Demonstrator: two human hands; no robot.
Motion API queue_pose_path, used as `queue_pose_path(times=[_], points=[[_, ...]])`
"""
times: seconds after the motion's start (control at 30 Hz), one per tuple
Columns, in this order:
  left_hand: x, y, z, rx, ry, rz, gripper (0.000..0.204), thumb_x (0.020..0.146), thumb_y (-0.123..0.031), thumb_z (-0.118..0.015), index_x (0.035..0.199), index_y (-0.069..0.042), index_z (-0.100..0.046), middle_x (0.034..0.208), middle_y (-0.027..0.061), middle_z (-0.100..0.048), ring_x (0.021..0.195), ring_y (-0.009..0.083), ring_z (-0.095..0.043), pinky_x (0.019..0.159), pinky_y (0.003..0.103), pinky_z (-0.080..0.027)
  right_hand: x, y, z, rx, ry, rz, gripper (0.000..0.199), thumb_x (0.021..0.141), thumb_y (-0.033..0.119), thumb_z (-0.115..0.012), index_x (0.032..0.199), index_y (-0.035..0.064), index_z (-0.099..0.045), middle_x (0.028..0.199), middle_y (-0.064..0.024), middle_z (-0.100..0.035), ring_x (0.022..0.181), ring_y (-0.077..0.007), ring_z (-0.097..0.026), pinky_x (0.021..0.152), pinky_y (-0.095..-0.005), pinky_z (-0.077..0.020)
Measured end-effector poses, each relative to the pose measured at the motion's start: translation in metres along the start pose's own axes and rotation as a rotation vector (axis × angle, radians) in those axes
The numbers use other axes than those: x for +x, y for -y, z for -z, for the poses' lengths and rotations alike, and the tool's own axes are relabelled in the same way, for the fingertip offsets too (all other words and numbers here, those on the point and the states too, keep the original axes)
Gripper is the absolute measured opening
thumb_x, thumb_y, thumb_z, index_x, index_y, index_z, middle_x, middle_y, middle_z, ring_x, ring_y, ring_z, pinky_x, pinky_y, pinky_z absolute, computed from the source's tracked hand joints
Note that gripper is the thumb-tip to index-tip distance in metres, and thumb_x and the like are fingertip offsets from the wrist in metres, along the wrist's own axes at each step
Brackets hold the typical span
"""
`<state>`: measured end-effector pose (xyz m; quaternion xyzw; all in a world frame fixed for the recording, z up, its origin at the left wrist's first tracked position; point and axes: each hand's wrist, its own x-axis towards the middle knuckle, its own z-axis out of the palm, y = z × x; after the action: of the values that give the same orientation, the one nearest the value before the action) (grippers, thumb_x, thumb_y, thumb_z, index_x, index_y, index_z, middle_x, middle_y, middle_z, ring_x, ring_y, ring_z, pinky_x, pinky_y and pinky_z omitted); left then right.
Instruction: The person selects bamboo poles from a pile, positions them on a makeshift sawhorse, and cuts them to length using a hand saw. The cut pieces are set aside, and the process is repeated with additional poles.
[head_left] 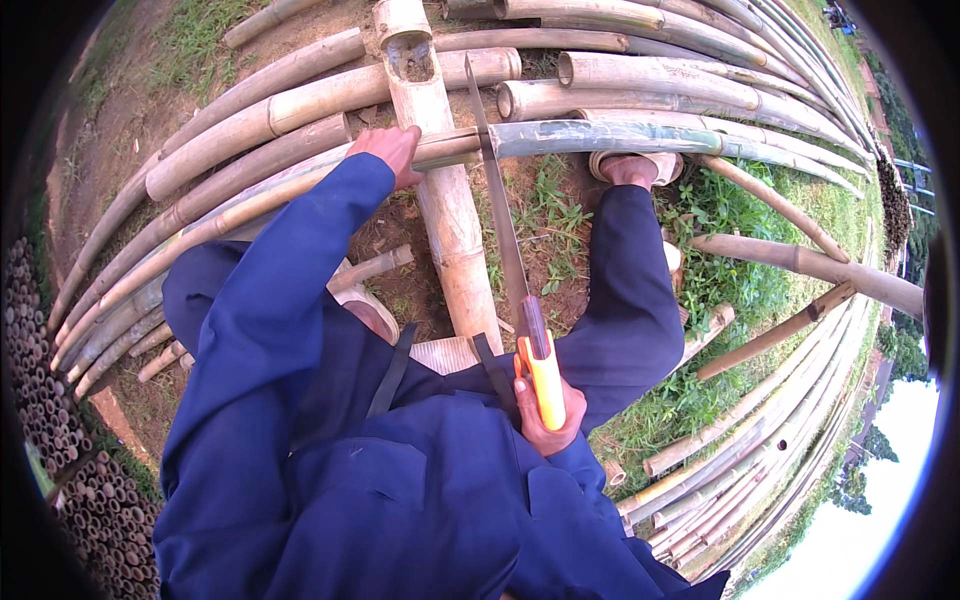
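Observation:
My right hand (550,412) is wrapped round the yellow and orange handle of a handsaw (508,235). Its long blade points away from me and crosses a bamboo pole (600,137), greenish on the right of the blade and browner on the left. Left of the blade, my left hand (390,152) grips that pole, its fingers closed over the top. Below the pole a thick bamboo log (456,240) runs from near my lap to the far side, with a notch cut near its far end. Whether the blade has entered the pole is hard to see.
Cut bamboo poles (270,115) lie spread on the far left, and more poles (670,80) on the far right. My sandalled foot (635,170) is just below the pole. Bamboo props (800,260) stand to the right. Stacked bamboo pieces (50,370) fill the left edge.

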<state>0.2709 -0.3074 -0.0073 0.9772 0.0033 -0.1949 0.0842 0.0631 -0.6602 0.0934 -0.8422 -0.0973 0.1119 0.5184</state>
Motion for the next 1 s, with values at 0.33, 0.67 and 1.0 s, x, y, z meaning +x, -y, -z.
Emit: queue_pose_path(times=[0.33, 0.67, 1.0], points=[[-0.037, -0.004, -0.026, -0.169, -0.299, 0.018, 0.102, 0.077, -0.045, -0.086, 0.156, -0.006, -0.036, 0.157, 0.0218, -0.039, 0.147, 0.0413, -0.037, 0.121, 0.051, -0.032, 0.163, -0.032, -0.057, 0.307, -0.046, -0.060, 0.017, 0.093, 0.008, -0.074, 0.105, -0.0042, -0.074, 0.084, -0.0068, -0.074, 0.076, -0.0110, -0.067, 0.071, -0.0305, -0.0546], [-0.077, -0.028, -0.038, -0.100, -0.468, -0.362, 0.085, 0.085, -0.047, -0.077, 0.153, -0.008, -0.043, 0.151, 0.0179, -0.046, 0.144, 0.0323, -0.042, 0.121, 0.053, -0.027, 0.162, -0.028, -0.052, 0.276, -0.054, -0.106, 0.018, 0.093, 0.003, -0.073, 0.110, -0.0050, -0.073, 0.088, -0.0066, -0.074, 0.079, -0.0107, -0.068, 0.075, -0.0290, -0.0551], [-0.042, 0.041, -0.002, 0.197, -0.363, -0.237, 0.032, 0.093, -0.020, -0.067, 0.119, -0.010, -0.052, 0.094, 0.0123, -0.069, 0.080, 0.0348, -0.073, 0.067, 0.044, -0.058, 0.163, -0.034, -0.052, 0.271, -0.074, -0.027, 0.010, 0.096, 0.005, -0.073, 0.100, -0.0035, -0.071, 0.073, -0.0029, -0.065, 0.061, -0.0078, -0.058, 0.055, -0.0251, -0.0452]])
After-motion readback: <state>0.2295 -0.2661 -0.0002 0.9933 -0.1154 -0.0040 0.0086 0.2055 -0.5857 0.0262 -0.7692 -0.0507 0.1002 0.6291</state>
